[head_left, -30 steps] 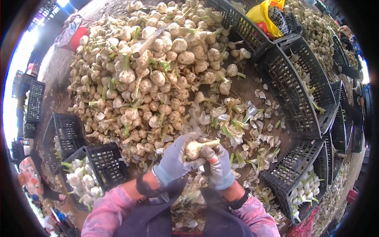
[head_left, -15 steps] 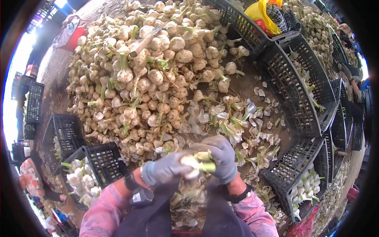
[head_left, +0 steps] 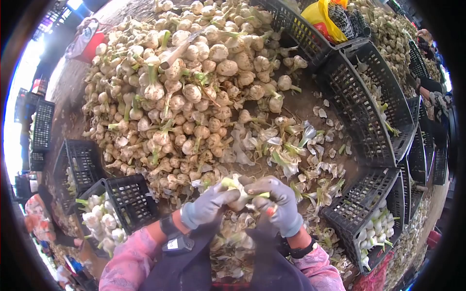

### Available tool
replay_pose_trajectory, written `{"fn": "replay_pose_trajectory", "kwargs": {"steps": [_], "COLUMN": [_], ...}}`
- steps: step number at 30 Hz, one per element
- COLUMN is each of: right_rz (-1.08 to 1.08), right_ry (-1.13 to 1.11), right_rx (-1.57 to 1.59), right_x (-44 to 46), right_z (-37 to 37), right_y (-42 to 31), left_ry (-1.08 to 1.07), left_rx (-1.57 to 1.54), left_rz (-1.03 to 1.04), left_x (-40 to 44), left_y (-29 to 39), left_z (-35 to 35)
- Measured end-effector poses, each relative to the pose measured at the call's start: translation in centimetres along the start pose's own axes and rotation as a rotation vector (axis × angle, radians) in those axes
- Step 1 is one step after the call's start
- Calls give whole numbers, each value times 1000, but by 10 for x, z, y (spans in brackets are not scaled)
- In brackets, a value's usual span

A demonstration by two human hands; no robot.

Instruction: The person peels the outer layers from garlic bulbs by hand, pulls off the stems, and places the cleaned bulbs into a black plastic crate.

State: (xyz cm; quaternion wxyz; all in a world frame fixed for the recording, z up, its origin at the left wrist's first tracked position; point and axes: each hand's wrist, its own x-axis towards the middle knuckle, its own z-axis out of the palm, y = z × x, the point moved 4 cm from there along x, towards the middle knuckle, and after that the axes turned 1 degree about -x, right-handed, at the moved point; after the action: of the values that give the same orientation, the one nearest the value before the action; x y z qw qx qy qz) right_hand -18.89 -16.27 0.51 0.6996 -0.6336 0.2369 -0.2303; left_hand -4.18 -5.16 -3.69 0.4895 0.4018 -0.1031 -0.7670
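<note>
My left hand point(head_left: 211, 204), in a grey glove, is closed around a garlic bulb point(head_left: 236, 200) in front of my lap. My right hand point(head_left: 277, 201), also gloved, pinches the green stem point(head_left: 262, 195) of the same bulb. A small reddish spot shows at the right hand's fingers; I cannot make out what it is. Just beyond both hands lies a large heap of unpeeled garlic point(head_left: 189, 92) with dirty skins and cut stems. Loose peelings point(head_left: 286, 162) are scattered to the heap's right, and more peelings point(head_left: 233, 247) lie between my legs.
At my left, a black crate point(head_left: 130, 196) stands beside cleaned white garlic point(head_left: 103, 220). To the right, another crate point(head_left: 361, 194) holds cleaned bulbs point(head_left: 376, 230), with a taller crate point(head_left: 359, 106) behind it. A yellow bag point(head_left: 320, 19) sits at the back. Another person's arm point(head_left: 429, 92) shows far right.
My hands have turned the bulb and moved slightly apart. The right hand has shifted down and right, its fingers now on the stem. The person at far right has moved.
</note>
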Motion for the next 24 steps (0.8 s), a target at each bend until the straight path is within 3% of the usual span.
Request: {"fn": "replay_pose_trajectory", "kwargs": {"steps": [3, 6, 10, 11, 14, 18, 22, 24], "right_rz": [-1, 288, 316, 245, 373, 275, 456, 531], "right_ry": [-67, 100, 248, 283, 530, 512, 611, 687], "right_rx": [73, 345, 590, 687, 620, 627, 844, 937], "right_x": [2, -4, 0, 3, 2, -5, -9, -10], "right_z": [-9, -7, -5, -8, -32, -37, -33, -30], "right_y": [7, 19, 31, 26, 21, 35, 50, 56], "left_ry": [4, 179, 240, 204, -196, -276, 25, 158], "left_rx": [32, 755, 1193, 1196, 1346, 1928, 1900, 1882], "left_rz": [199, 669, 1115, 1128, 947, 75, 464, 354], "left_x": [-2, -3, -19, -21, -18, 1, -5, -6], "left_y": [13, 35, 61, 61, 53, 15, 26, 36], "left_z": [9, 15, 40, 42, 54, 20, 4, -5]}}
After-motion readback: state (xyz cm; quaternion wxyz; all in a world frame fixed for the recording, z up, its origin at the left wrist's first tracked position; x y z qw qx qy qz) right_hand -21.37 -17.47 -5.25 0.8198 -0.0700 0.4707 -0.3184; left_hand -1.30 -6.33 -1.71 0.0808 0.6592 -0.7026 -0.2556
